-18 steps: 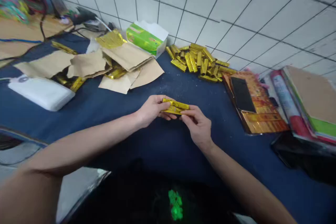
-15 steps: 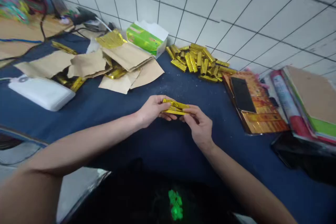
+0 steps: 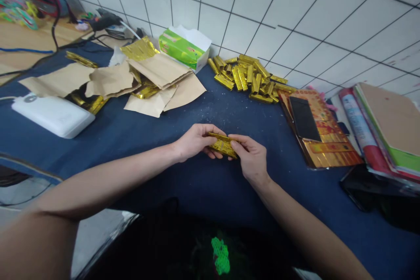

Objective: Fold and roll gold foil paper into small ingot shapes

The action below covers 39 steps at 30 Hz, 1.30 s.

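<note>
Two bare hands share one strip of gold foil paper (image 3: 220, 143) above the middle of the worktop (image 3: 282, 140). The left hand (image 3: 195, 142) has its grip closed on one end, thumb on top and fingers beneath; the right hand (image 3: 255, 157) pinches the other end between thumb and fingers. The strip is narrow, shiny and creased lengthwise, its far edge folded up.

Beyond the hands, by the wall (image 3: 252, 13) of white square tiles, lies one loose pile of folded gold pieces (image 3: 244, 76), long and slim. They overlap too much for an exact count, but there are more than a dozen.

Left of the pile stands one green and white cardboard box (image 3: 182, 48); its contents are hidden. Next to it, several torn sheets of brown paper (image 3: 164, 70) overlap, with crinkled gold foil (image 3: 141, 49) on and under them. Nearer lies one smooth white plastic case (image 3: 54, 113) with a cable.

To the right, one flat black phone (image 3: 304, 118) rests on a glossy orange-gold packet (image 3: 333, 148), beside one stack of books and folders (image 3: 392, 118).
</note>
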Each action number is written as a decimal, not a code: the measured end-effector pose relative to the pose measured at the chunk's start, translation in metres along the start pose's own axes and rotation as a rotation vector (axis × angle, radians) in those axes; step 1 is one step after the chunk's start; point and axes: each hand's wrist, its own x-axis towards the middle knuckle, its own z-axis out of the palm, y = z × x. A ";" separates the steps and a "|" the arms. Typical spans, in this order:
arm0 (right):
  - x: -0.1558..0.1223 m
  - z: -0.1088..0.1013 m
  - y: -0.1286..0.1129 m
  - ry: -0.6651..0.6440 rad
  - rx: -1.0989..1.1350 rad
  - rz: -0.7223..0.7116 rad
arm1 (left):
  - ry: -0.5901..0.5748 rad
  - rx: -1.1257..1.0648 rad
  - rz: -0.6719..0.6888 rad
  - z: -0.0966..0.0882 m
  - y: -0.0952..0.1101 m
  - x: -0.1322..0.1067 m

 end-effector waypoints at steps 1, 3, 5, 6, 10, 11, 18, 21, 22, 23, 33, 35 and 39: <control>0.000 0.000 0.000 -0.003 0.000 -0.011 | -0.003 -0.017 -0.007 0.000 0.000 0.000; 0.000 -0.001 0.001 -0.017 0.015 -0.029 | -0.001 -0.052 -0.021 -0.001 0.001 0.000; 0.001 -0.001 0.001 -0.032 0.031 -0.036 | 0.001 -0.080 -0.032 -0.002 0.001 0.000; 0.001 -0.001 0.001 -0.037 0.035 -0.032 | 0.002 -0.088 -0.037 -0.002 0.000 0.000; 0.000 -0.001 0.000 -0.036 0.041 0.041 | -0.002 -0.078 -0.052 -0.002 -0.001 0.001; 0.000 -0.001 0.000 -0.034 0.041 0.061 | -0.005 -0.069 -0.054 -0.002 -0.002 0.001; -0.001 0.000 -0.003 -0.059 0.017 0.089 | -0.013 -0.036 -0.024 -0.003 -0.003 0.001; -0.001 -0.001 -0.003 -0.052 -0.040 0.061 | 0.001 -0.027 -0.034 -0.003 -0.003 0.001; -0.001 -0.001 -0.004 -0.037 -0.067 0.020 | 0.012 -0.031 -0.029 -0.003 -0.002 0.001; -0.001 -0.002 -0.005 -0.019 -0.099 -0.042 | 0.027 -0.040 -0.021 -0.003 -0.002 0.002; -0.004 -0.008 -0.016 -0.098 -0.729 -0.803 | 0.152 -0.160 -0.001 -0.005 0.002 0.003; -0.003 -0.008 -0.016 -0.099 -0.796 -0.837 | 0.155 -0.171 -0.019 -0.004 0.003 0.003; 0.000 -0.007 -0.014 -0.111 -0.817 -0.846 | 0.145 -0.176 -0.038 -0.005 0.003 0.002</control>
